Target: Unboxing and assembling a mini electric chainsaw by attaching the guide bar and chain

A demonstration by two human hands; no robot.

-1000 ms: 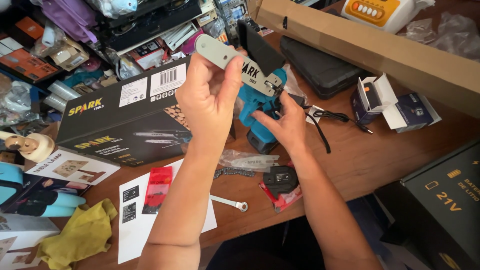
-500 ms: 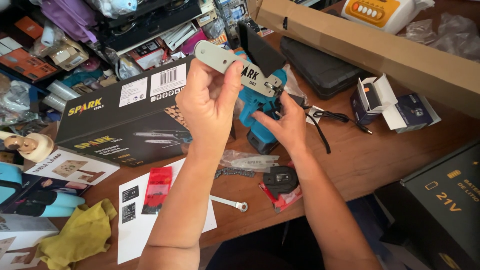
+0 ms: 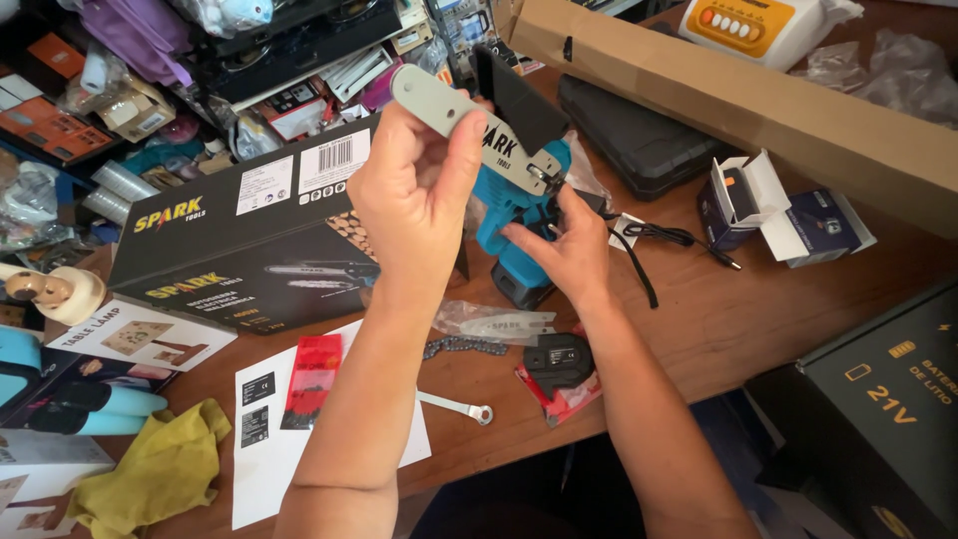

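From up here I see my left hand [image 3: 414,195] raised above the wooden table [image 3: 718,319], fingers and thumb pinched firmly around the rounded end of a flat grey metal bar [image 3: 469,125], which slants down to the right into a small blue plastic saw [image 3: 514,215]. My right hand [image 3: 564,250] is wrapped around the saw's body from the right, thumb pressed near the bolt where the bar meets it, so both hands are closed on the tool, which is held just above the table, in front of a long black cardboard box [image 3: 249,240]. Below the hands lie a loose dark chain [image 3: 459,346], a clear crinkled plastic sleeve [image 3: 494,324], a thin silvery wrench [image 3: 454,406] resting partly on a white paper sheet [image 3: 269,439], and a black moulded cover [image 3: 559,359]. A crumpled yellow cloth [image 3: 150,469] sits at the lower left, and a black cable [image 3: 649,245] curls to the right of the saw.
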